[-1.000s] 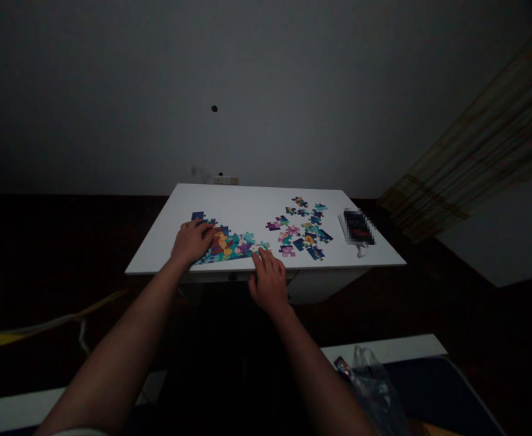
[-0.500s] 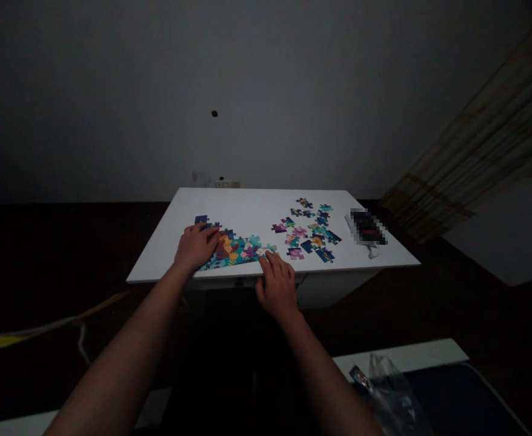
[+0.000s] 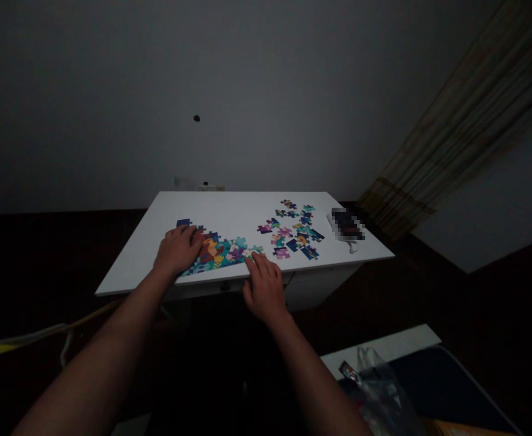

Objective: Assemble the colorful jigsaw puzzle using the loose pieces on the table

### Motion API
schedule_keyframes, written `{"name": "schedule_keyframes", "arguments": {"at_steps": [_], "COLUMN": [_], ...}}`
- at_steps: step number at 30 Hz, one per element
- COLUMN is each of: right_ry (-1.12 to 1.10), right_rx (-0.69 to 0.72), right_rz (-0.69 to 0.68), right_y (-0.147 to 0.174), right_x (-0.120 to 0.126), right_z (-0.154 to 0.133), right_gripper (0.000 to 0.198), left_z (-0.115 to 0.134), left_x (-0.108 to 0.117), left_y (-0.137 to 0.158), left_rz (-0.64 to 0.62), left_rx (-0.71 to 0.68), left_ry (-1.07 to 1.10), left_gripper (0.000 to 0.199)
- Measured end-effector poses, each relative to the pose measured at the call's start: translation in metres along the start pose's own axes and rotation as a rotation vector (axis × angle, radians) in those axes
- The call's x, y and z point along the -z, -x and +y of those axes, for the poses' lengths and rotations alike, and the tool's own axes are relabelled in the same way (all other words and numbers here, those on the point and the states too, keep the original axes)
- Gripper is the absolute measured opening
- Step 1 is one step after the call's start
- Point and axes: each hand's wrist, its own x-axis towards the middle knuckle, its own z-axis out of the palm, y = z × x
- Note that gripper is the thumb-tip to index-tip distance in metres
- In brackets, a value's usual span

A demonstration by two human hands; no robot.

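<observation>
Head view: the joined puzzle section (image 3: 218,251) lies near the front edge of the white desk (image 3: 229,209), toward its left half. The left hand (image 3: 177,249) rests flat and released on the section's 9 o'clock end, fingers spread over the pieces. The right hand (image 3: 263,287) lies loose, grasping nothing, its fingertips (image 3: 253,259) touching the section's 3 o'clock end. Loose puzzle pieces (image 3: 293,230) are scattered at 2 o'clock from the section, apart from both hands. A blurred dark object (image 3: 346,224) sits just beyond them at 3 o'clock.
</observation>
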Motion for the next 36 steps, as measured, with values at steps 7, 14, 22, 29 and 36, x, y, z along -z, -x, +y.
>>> {"name": "schedule_keyframes", "arguments": {"at_steps": [7,14,22,29,36], "right_ry": [-0.028,-0.005,-0.014,-0.107,0.045], "right_rx": [0.010,0.036,0.034,0.043,-0.040], "right_rz": [-0.011,0.016,-0.033,0.095,0.149], "right_y": [0.001,0.002,0.002,-0.001,0.004], "right_x": [0.004,0.005,0.010,0.016,0.052], "right_z": [0.000,-0.002,-0.003,0.017,0.090], "right_gripper": [0.070,0.078,0.076,0.066,0.047], "left_z": [0.002,0.003,-0.008,-0.002,0.002], "left_x": [-0.005,0.005,0.022,0.025,0.027], "left_y": [0.000,0.005,0.012,0.022,0.024], "left_rz": [0.000,0.089,0.392,0.488,0.445], "left_rx": [0.035,0.016,0.395,0.435,0.376], "left_ry": [-0.027,0.101,0.612,0.702,0.646], "left_gripper": [0.072,0.050,0.008,0.040,0.037]}}
